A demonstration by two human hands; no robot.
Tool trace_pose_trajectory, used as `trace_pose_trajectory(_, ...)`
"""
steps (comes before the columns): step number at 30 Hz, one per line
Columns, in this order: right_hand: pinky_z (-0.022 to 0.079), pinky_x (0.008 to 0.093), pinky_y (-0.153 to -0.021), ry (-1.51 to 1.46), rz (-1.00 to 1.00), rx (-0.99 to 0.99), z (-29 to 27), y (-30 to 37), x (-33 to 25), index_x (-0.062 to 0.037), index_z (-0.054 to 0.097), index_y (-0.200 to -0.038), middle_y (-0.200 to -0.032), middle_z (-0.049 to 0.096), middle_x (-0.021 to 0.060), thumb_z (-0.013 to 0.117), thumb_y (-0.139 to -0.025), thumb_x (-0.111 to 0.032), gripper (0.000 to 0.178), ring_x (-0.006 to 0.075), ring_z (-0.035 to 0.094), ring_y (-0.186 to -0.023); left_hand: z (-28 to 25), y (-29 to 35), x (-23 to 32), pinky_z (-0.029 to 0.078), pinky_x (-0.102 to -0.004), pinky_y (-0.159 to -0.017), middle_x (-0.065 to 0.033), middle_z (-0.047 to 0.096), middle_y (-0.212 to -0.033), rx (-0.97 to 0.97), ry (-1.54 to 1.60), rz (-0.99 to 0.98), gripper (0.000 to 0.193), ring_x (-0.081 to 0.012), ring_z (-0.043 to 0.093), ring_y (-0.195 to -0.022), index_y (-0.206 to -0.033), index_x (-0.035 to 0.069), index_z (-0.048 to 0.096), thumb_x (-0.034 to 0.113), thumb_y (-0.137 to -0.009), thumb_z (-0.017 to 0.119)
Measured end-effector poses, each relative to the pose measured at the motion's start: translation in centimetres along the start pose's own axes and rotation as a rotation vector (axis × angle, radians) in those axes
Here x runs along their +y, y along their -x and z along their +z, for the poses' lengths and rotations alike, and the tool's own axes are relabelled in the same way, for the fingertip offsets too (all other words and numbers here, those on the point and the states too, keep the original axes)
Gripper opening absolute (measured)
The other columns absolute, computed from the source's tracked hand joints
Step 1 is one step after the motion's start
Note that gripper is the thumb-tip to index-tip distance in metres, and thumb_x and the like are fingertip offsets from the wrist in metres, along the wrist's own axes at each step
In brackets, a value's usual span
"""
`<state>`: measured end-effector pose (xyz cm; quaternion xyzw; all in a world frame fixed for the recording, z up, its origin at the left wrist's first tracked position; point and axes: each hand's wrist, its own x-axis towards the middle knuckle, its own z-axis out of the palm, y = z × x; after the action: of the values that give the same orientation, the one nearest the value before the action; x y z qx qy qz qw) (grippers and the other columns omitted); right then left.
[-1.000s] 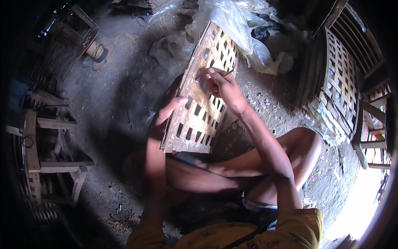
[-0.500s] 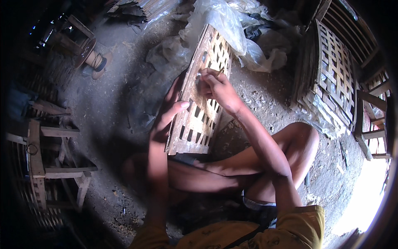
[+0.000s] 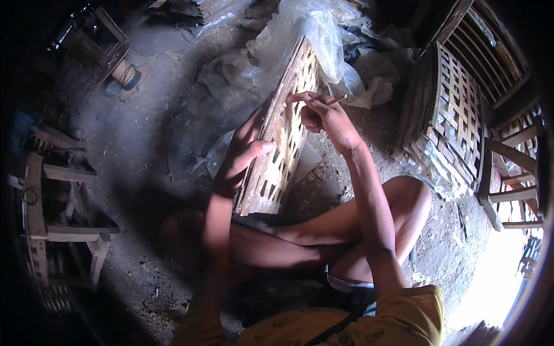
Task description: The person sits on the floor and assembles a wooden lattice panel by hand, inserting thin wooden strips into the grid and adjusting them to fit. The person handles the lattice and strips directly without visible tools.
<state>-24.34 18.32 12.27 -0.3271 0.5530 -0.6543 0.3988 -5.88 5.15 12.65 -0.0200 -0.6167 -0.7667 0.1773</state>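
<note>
A woven bamboo panel (image 3: 279, 173), long and with rows of gaps, stands tilted on edge above my crossed legs. My left hand (image 3: 249, 151) grips its left edge, thumb over the front and the other fingers hidden behind. Against the upper front of the panel is my right hand (image 3: 328, 118), its index finger stretched to the panel's edge. A thin brown stick (image 3: 337, 100) pokes out between the curled fingers of that hand; what kind of stick it is I cannot make out.
Crumpled clear plastic sheeting (image 3: 311, 34) lies beyond the panel. To the right leans a stack of similar woven panels (image 3: 456, 98) beside a wooden frame (image 3: 513, 193). A wooden stand (image 3: 37, 199) is at left, and a spool (image 3: 125, 75) lies on the floor at far left.
My right hand has shifted right, its index finger now extended and the stick plainer to see. The panel has turned more edge-on. The whole view has swung slightly.
</note>
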Motion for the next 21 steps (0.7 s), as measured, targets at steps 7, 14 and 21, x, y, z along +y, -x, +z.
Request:
trace_pose_trajectory(7, 0.024, 0.0257, -0.052, -0.005, 0.116, -0.03, 1.9, 0.6, -0.8, -0.0014, 0.063, -0.12, -0.065, 0.036, -0.006, 0.041, -0.112, -0.023, 0.032, 0.0065, 0.027, -0.056, 0.4, 0.1, 0.1, 0.023, -0.037, -0.122, -0.0187, 0.042, -0.156, 0.043, 0.004, -0.02, 0.091, -0.0273, 0.037, -0.147, -0.158, -0.005, 0.028, 0.029, -0.082, 0.064)
trace_pose_trajectory(14, 0.025, 0.0246, -0.051, -0.166, 0.108, 0.074, 3.8, 0.2, -0.2, -0.0124, 0.052, -0.092, -0.067, 0.039, -0.0061, 0.046, -0.112, -0.027, 0.026, 0.0047, 0.031, -0.058, 0.4, 0.0, 0.8, 0.023, -0.037, -0.122, -0.0187, 0.042, -0.156, -0.024, -0.048, -0.02, 0.092, -0.0259, 0.037, -0.147, -0.159, -0.006, 0.027, 0.024, -0.081, 0.066)
trace_pose_trajectory(21, 0.028, 0.0232, -0.055, 0.002, -0.078, 0.171, 1.7, 0.0, 2.9, -0.0086, 0.052, -0.091, -0.071, 0.037, -0.007, 0.044, -0.113, -0.025, 0.028, 0.005, 0.031, -0.062, -1.1, 0.6, 1.4, 0.022, -0.0369, -0.124, -0.0191, 0.037, -0.16, -0.096, -0.005, -0.034, 0.095, -0.0256, 0.034, -0.149, -0.16, -0.008, 0.022, 0.014, -0.079, 0.065)
